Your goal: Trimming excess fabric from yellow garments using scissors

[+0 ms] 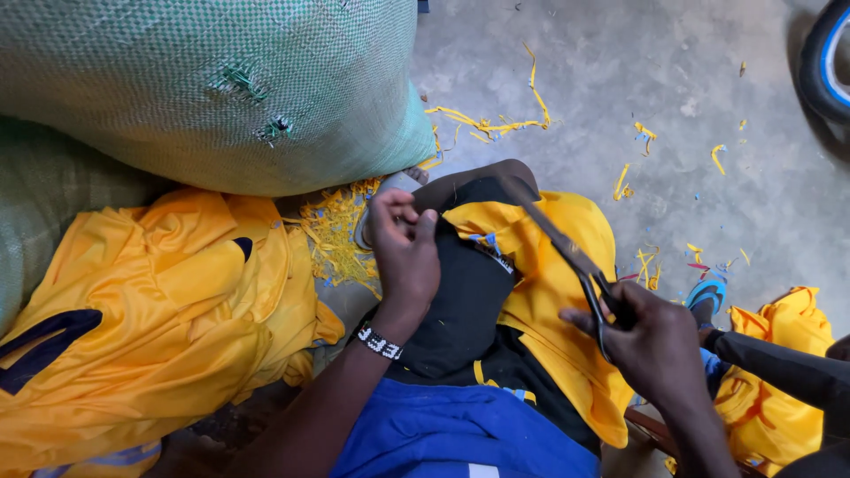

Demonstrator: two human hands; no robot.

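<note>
My left hand (404, 248) pinches the top edge of a black and yellow garment (531, 283) that lies draped over my knee. Its fingers are closed on the cloth near the collar. My right hand (653, 347) grips the handles of large dark scissors (567, 252), whose blades point up and left over the yellow part of the garment. A black and white wristband sits on my left wrist. Blue cloth (452, 434) covers my lap below.
A big green woven sack (212, 88) fills the upper left. A heap of yellow garments (150, 327) lies at left, another yellow bundle (779, 372) at right. Yellow fabric trimmings (336, 235) litter the concrete floor. A dark wheel (828, 62) shows top right.
</note>
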